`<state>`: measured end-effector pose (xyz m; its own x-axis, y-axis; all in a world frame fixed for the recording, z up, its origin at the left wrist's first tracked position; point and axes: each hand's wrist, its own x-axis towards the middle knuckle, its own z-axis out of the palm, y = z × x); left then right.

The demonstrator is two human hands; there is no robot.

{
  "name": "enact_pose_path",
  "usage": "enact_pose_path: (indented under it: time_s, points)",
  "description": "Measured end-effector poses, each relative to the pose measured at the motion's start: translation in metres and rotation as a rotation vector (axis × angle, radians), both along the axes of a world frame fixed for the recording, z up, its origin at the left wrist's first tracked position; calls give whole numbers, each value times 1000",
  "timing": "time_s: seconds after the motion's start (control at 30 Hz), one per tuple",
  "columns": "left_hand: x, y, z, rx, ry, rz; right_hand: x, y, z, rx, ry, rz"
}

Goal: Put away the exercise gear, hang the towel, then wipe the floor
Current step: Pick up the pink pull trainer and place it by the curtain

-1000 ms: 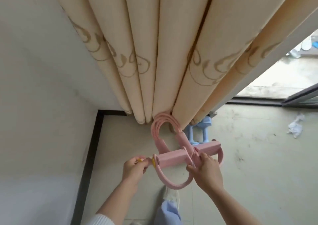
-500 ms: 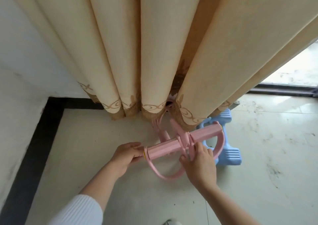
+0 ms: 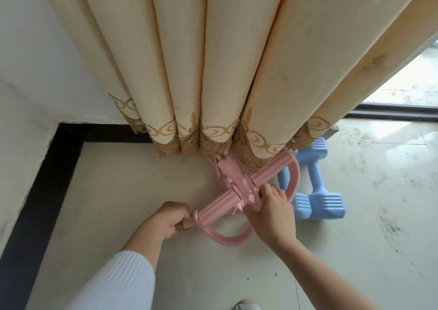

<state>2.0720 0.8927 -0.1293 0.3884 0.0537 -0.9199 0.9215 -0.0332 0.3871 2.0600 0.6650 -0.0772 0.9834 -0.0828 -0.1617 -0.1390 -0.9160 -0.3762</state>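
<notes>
The left hand (image 3: 166, 222) pinches the pink bar (image 3: 220, 204) at its end. The right hand (image 3: 272, 212) grips its middle. Blue dumbbells (image 3: 329, 203) lie at three o'clock from the bar.

White ribbed sleeve (image 3: 113, 286), pale shoe toe (image 3: 245, 305)

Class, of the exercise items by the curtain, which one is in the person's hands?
The pink pull bar: the left hand grips its end, the right hand its middle. The blue dumbbells lie unheld on the floor.
</notes>
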Motion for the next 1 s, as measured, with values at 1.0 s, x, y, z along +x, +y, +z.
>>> enact_pose_path:
  time_s: [1.0]
  points:
    - [-19,10,55,429,-197,-21,-4,47,21,-206,371,228]
